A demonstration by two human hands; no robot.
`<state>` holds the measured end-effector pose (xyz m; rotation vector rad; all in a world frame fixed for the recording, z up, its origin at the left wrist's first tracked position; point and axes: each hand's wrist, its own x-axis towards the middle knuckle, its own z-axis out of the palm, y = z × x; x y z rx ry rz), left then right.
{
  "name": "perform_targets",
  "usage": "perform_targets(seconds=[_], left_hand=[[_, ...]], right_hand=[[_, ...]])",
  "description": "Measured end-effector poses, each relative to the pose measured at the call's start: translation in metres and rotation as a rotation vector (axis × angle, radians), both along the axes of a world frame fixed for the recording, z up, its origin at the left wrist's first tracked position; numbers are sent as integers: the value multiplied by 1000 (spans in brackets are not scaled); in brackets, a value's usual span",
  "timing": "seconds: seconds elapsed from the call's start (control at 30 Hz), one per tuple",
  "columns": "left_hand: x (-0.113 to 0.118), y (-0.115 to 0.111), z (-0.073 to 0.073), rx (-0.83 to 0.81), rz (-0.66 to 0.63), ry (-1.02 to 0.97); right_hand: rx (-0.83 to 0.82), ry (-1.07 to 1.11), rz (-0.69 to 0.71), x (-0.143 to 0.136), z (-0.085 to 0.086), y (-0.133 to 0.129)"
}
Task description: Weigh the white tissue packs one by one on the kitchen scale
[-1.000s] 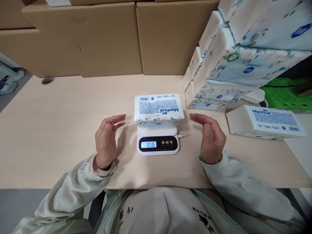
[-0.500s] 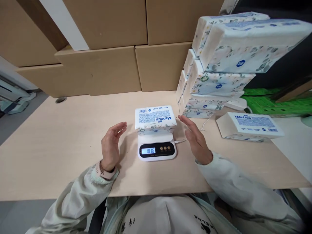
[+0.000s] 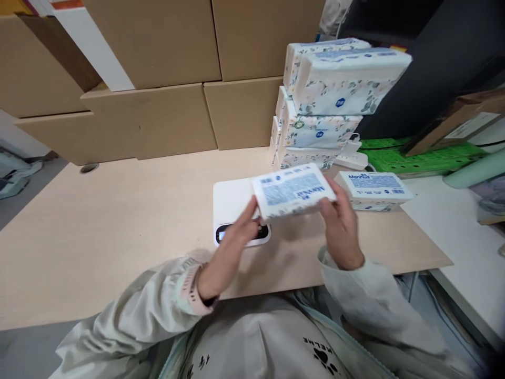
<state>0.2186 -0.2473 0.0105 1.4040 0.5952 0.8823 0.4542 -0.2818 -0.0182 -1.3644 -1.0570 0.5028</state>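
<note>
A white and blue tissue pack (image 3: 292,190) is held off the table between my two hands, slightly tilted and a little blurred. My left hand (image 3: 232,247) grips its left end, fingers closed against the side. At the right end, my right hand (image 3: 341,226) has its thumb in front and fingers behind the pack. Behind my left hand stands a white digital scale (image 3: 231,200); its dark display strip is partly covered by that hand, and the reading cannot be made out. The pack overlaps the scale's right side in view.
Stacked tissue packs (image 3: 319,131) rise at the back right. Another tissue pack (image 3: 374,189) lies right of my right hand. Cardboard boxes (image 3: 244,113) line the table's back edge. A green crate (image 3: 426,155) and a white power strip (image 3: 349,160) are at the right.
My hands were apart on either side of the tissue pack, which sat on the scale reading 103.6. Now both hold it, lifted and shifted right. The camera view has turned rightward.
</note>
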Motion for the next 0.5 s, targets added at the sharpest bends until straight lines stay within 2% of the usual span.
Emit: perform_targets(seconds=[0.07,0.13,0.2,0.27,0.33,0.37,0.43,0.5], left_hand=[[26,-13,-5,-98,-162,8],[53,-18,-14,-100,-270,20],[76,-17,-26,-59,-306,27],[90,-10,-33,-39,-292,45],[95,6,-27,-8,-206,77],[96,18,-17,32,-126,78],[99,53,13,163,77,44],[109,97,52,277,198,2]], right_hand=[[3,-66,-224,23,-14,-23],[-32,-125,-380,43,-32,-40],[-55,-242,-443,58,-46,-50],[-35,-437,-439,68,-46,-56],[40,-621,-432,79,-27,-54],[100,-659,-436,86,-12,-48],[239,-598,-425,106,24,-25],[348,-398,-346,134,60,17]])
